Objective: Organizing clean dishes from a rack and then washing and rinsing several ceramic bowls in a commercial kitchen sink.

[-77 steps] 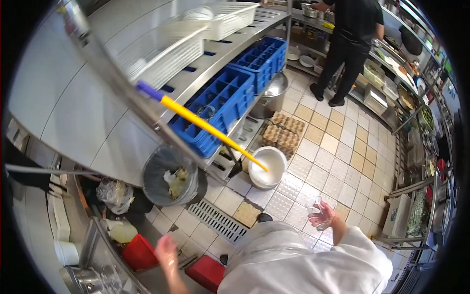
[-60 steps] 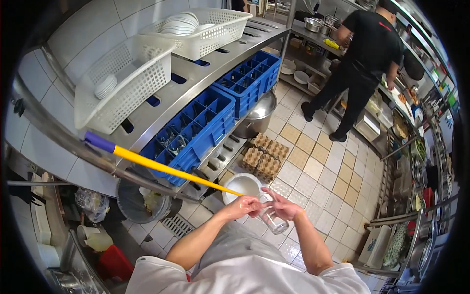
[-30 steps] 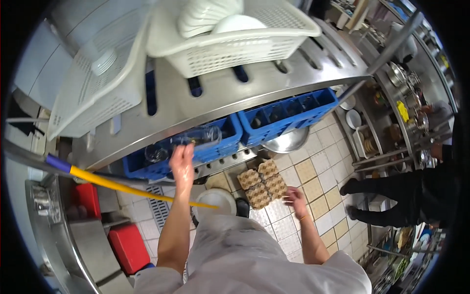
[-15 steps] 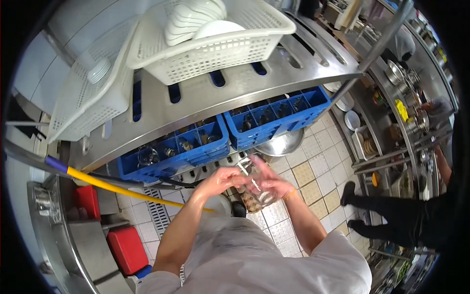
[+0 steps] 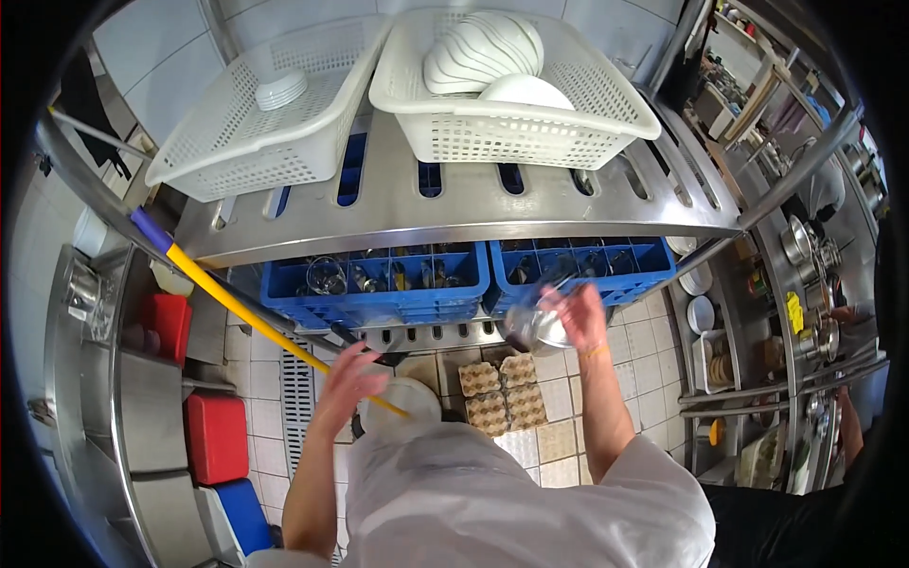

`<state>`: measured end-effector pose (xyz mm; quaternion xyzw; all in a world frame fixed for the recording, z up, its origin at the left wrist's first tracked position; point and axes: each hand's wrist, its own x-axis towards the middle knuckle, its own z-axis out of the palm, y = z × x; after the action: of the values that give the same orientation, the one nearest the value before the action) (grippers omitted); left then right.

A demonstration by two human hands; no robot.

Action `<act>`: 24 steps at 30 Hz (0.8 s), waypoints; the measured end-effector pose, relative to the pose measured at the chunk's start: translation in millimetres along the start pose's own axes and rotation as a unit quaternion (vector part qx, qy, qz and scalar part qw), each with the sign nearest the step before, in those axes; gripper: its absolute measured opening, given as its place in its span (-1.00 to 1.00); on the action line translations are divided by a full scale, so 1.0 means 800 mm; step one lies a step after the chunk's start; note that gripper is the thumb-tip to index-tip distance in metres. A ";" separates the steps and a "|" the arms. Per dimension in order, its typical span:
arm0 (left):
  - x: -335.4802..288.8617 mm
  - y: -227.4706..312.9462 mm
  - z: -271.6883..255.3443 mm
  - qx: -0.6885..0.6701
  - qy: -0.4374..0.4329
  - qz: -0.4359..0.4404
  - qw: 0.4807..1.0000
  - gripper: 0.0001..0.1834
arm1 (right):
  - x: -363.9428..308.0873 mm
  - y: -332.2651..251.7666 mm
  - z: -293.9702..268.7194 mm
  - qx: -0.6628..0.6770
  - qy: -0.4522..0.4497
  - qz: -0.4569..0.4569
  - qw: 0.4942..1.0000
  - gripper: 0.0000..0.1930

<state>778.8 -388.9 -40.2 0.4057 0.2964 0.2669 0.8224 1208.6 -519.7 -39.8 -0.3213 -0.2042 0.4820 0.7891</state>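
Note:
My right hand (image 5: 579,317) reaches forward with a clear drinking glass (image 5: 530,312) in its fingers, both smeared by motion. The glass is at the front of the right blue divided crate (image 5: 653,273); whether it touches the crate I cannot tell. To its left stands another blue crate (image 5: 379,309), with several clear glasses in its compartments. My left hand (image 5: 348,386) hangs in the air, somewhat blurred, its fingers apart and nothing in it. Below it, a yellow pole (image 5: 251,317) slants down to a pale round bucket (image 5: 424,396).
Above the crates runs a slotted steel shelf (image 5: 473,220). It bears two white perforated baskets (image 5: 530,142) (image 5: 256,156) with bowls and small dishes. Cardboard egg trays (image 5: 502,393) lie on the tiled floor. Red bins (image 5: 216,437) stand left, steel racks right, where another person is partly visible.
My hands, close together around the glass before, have parted. The right one has carried the glass forward to the right crate; the left has drawn back left. My view has swung to the right.

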 end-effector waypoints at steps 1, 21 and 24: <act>-0.047 -0.030 -0.057 -0.005 0.128 -0.001 0.992 -0.48 | 0.020 -0.011 0.005 -0.063 0.061 -0.045 0.995 -0.63; -0.467 -0.247 -0.313 0.334 0.338 -0.293 0.830 -0.88 | 0.183 0.074 -0.073 -0.883 0.182 -0.076 0.426 -0.70; -0.453 -0.236 -0.345 0.436 0.244 -0.319 0.805 -0.84 | 0.157 0.087 -0.037 -0.890 0.102 0.155 0.416 -0.49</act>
<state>374.9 -594.8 -234.7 0.5258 0.6855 -0.0775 0.4977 1240.0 -394.1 -108.4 -0.9170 -0.3838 0.1082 -0.0113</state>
